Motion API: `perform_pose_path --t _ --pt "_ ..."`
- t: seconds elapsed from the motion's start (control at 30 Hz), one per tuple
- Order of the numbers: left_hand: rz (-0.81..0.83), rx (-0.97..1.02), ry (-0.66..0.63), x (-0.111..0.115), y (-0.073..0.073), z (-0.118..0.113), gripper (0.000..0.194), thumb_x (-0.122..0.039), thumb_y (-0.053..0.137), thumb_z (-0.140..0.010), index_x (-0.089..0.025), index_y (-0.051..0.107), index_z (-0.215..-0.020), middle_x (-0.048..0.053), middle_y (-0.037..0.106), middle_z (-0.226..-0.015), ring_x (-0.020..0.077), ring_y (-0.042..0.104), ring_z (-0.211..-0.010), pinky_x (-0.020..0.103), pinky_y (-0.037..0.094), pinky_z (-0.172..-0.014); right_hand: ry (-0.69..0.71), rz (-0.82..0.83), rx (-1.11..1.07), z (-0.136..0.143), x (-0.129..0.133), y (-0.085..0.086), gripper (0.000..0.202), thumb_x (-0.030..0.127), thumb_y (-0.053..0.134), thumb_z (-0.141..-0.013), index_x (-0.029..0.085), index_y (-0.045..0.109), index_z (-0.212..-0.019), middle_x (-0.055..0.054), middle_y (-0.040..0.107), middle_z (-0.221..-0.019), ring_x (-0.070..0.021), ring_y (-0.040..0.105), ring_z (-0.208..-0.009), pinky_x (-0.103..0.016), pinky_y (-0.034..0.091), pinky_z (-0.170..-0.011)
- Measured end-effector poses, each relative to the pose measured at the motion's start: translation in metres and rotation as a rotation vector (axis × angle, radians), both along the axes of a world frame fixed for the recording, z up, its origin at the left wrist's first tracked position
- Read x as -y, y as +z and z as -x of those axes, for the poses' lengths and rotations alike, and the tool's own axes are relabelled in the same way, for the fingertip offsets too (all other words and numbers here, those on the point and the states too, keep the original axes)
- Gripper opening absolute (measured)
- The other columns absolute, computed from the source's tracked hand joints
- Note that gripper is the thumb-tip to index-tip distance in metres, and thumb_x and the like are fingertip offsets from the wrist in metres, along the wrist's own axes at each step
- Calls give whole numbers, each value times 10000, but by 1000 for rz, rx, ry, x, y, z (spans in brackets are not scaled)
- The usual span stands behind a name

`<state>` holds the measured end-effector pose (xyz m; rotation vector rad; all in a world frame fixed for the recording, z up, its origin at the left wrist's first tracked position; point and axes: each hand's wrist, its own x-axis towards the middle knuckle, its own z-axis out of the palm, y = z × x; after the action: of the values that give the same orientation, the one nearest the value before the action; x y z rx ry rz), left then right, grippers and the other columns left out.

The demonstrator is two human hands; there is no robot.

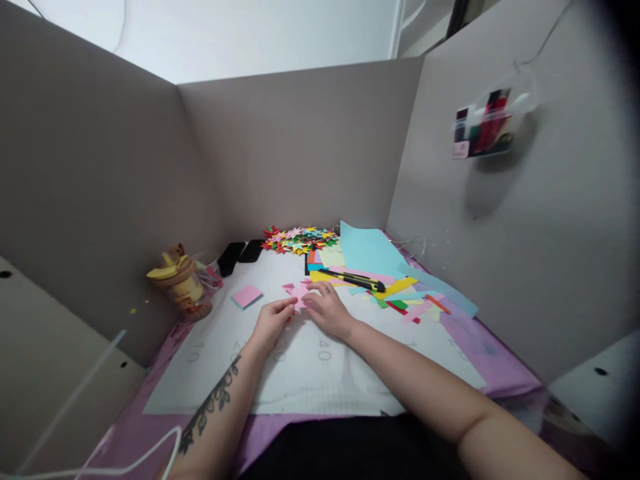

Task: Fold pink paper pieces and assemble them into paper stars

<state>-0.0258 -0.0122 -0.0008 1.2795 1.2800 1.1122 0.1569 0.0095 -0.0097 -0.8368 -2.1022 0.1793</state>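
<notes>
Both hands meet over the middle of the white mat. My left hand pinches a small piece of pink paper at its left side. On the right side of that piece, my right hand has its fingers closed on it, partly hiding it. A few small pink and red bits lie around the fingertips. To the left lies a square stack of paper, pink on top with a blue edge. A black and yellow cutter knife rests behind my right hand.
Many colourful folded paper stars are heaped at the back. Two black flat objects lie left of them, near a cup. Light blue sheets and paper strips cover the right. Grey panels enclose the table.
</notes>
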Motion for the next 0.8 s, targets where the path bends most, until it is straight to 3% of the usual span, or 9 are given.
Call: perform_pose_path --t 0.17,0.3,0.4,0.63,0.8 --pt "-44 -95 -64 0 -5 0 390 -356 588 -732 -116 656 -1031 41 673 -691 124 564 -569 234 431 -558 3 -47 61 0 -8 -4 144 133 549 -793 221 653 -841 -76 565 -1072 -233 418 -1074 -438 350 -927" --pt "-369 -510 -55 3 -8 3 215 -267 537 -782 -175 701 -885 54 668 -771 167 597 -719 279 460 -685 124 12 107 -2 -19 -11 147 124 576 -777 219 687 -789 -56 649 -914 -197 529 -905 -377 418 -835" --pt "-559 -713 -119 4 -8 6 204 -186 520 -790 -199 706 -871 71 652 -882 181 585 -839 301 452 -785 263 112 128 -3 -25 -17 127 149 599 -775 212 705 -809 -48 685 -866 -172 585 -844 -330 454 -806" --pt "-622 -794 -354 6 -10 8 319 -76 461 -795 -243 714 -895 48 675 -994 173 594 -940 306 449 -872 353 350 73 -18 -36 -20 120 165 637 -741 222 724 -800 -45 695 -931 -167 613 -926 -320 466 -873" --pt "-634 -863 -415 9 -9 7 344 -77 452 -801 -255 706 -952 37 673 -1038 177 603 -963 293 456 -872 365 402 85 -24 -38 -17 122 157 648 -731 217 728 -801 -52 688 -957 -169 598 -964 -323 448 -901"
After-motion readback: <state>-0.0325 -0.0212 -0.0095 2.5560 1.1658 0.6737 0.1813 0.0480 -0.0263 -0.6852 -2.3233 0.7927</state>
